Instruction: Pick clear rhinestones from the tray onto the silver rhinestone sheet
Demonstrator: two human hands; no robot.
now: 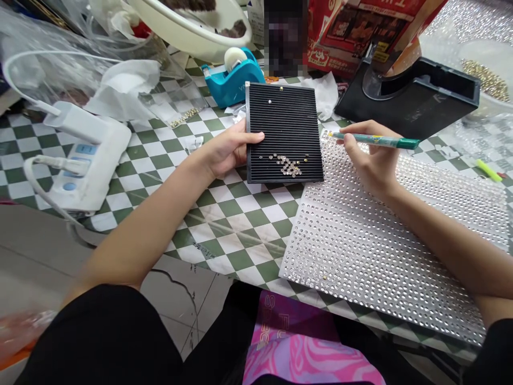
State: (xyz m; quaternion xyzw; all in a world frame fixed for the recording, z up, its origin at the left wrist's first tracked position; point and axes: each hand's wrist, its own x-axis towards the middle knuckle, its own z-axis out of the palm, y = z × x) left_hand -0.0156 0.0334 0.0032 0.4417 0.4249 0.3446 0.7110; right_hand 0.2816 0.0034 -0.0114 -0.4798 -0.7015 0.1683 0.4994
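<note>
My left hand (234, 148) grips the left edge of a black ridged tray (284, 128), its thumb lying on top. Small clear and gold rhinestones (289, 166) are heaped near the tray's lower edge, and a couple more lie near its top. In my right hand (372, 160) is a green pen-like tool (377, 140), pinched between thumb and fingers. Its tip points left, over the upper left corner of a white sheet (360, 235) covered in rows of shiny rhinestones. My right forearm crosses above the sheet.
A blue tape dispenser (236, 77) stands behind the tray, and a black dispenser (409, 101) behind the sheet. At left is a white power strip (90, 166) with cables. A cream basin (192, 32), red package (360, 32) and yellow-green stick (488, 170) lie farther out on the checkered table.
</note>
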